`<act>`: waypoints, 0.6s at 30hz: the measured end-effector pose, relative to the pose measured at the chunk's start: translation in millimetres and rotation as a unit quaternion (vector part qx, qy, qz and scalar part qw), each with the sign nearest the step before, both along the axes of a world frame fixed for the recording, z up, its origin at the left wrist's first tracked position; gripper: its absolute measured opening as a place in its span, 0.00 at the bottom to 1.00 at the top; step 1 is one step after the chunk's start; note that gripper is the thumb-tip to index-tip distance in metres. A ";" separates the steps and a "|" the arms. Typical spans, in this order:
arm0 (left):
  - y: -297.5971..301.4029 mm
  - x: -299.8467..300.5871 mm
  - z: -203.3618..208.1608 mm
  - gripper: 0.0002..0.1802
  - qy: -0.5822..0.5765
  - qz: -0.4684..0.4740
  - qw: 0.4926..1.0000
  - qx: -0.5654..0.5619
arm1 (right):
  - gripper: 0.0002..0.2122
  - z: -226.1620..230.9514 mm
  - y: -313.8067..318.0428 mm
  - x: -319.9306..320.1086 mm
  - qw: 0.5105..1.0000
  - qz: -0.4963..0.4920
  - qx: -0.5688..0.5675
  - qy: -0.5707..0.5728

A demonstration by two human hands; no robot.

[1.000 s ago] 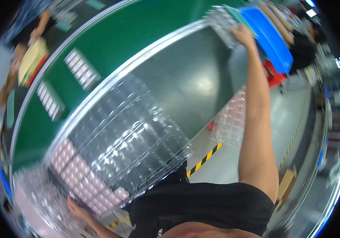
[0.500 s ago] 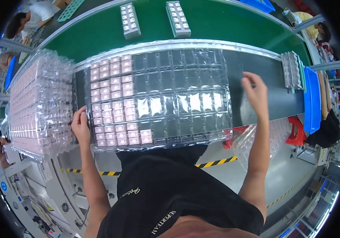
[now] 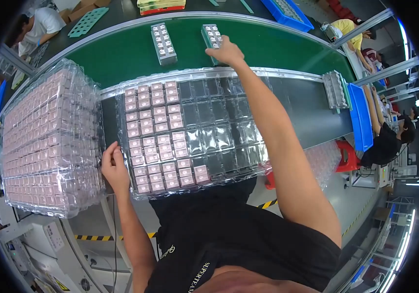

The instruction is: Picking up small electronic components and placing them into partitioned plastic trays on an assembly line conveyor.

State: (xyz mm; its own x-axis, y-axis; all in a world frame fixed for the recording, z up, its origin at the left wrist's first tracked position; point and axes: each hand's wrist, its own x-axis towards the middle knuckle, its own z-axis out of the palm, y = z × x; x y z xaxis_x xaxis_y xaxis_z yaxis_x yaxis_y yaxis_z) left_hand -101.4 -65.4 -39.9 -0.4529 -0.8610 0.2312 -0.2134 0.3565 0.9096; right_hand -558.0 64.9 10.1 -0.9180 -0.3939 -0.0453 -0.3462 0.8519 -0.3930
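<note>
A clear plastic blister tray lies in front of me, its left columns filled with small pale pink pieces and its right pockets bare. My left hand rests by the tray's left edge, fingers loosely bent and a little apart, with nothing visible in them. Across the tray stretches my right arm. On the green belt, my right hand has its thumb and fingers around a grey block holding white pieces, covering its near end. A second such block stands to the left.
A tall stack of filled clear trays stands at my left. To the right are a grey notched block and a blue bin. Below the bench sits a red stool. Co-workers sit beyond the green conveyor belt.
My right hand has moved from beside the tray's right edge up and left to the right-hand grey block on the belt. My left hand stays by the tray's left edge. The view has shifted.
</note>
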 end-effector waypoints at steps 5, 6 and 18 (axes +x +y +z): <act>3.5 2.8 11.0 0.13 -0.030 0.015 0.999 0.018 | 0.41 -11.8 -29.0 9.8 0.998 -0.025 0.044 0.027; 1.7 4.1 10.7 0.13 -0.027 0.013 0.999 0.010 | 0.42 -10.3 -31.1 12.3 0.999 -0.023 0.042 0.024; 1.4 2.3 0.9 0.13 -0.002 0.014 1.000 0.003 | 0.38 32.0 46.0 -30.8 0.993 -0.008 -0.045 0.107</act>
State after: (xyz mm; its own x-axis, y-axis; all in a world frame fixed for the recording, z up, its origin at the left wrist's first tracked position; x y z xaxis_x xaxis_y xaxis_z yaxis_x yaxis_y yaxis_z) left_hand -99.1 -64.1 -39.0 -0.4286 -0.8751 0.2245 -0.2265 0.3446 0.9110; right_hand -588.8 110.8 42.1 -0.9093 -0.3720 0.1867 -0.4161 0.8227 -0.3874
